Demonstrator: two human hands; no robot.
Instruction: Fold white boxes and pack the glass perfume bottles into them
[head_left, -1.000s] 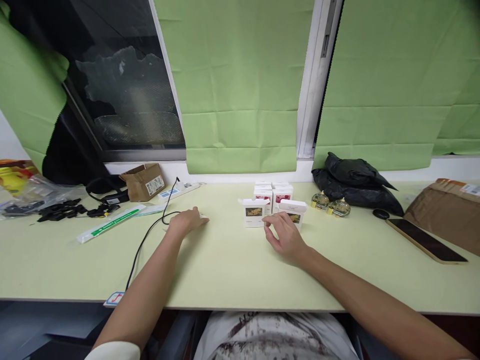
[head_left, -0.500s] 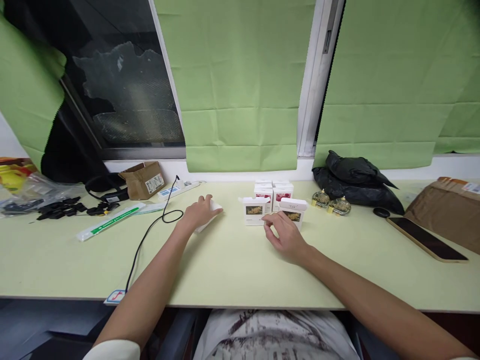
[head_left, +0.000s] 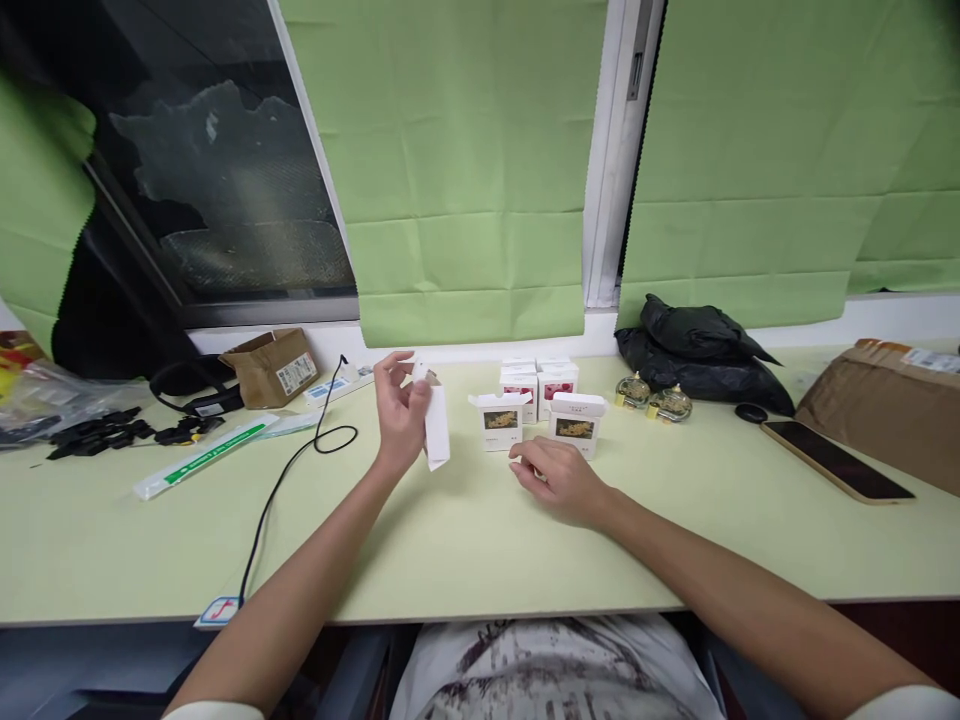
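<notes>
My left hand (head_left: 401, 415) is closed round a white carton (head_left: 437, 425), held upright above the table with a narrow plain side showing. My right hand (head_left: 564, 480) is low over the table, fingers loosely bent and thumb apart, with nothing seen in it. Just behind it stand two small white boxes with a yellow flower picture, one on the left (head_left: 502, 424) and one on the right (head_left: 576, 425); both have their top flaps up. Several white boxes with pink pictures (head_left: 557, 388) stand in a group behind these two.
Two round glass bottles with gold caps (head_left: 652, 395) are to the right, before a black plastic bag (head_left: 701, 350). Farther right lie a phone (head_left: 836, 460) and a brown parcel (head_left: 885, 415). At left are a black cable (head_left: 274, 490), an open cardboard box (head_left: 270, 370) and a green-and-white packet (head_left: 206, 457).
My left hand has lifted the white carton off the table and turned it upright. My right hand has drawn slightly back from the flower boxes. The view has shifted a little.
</notes>
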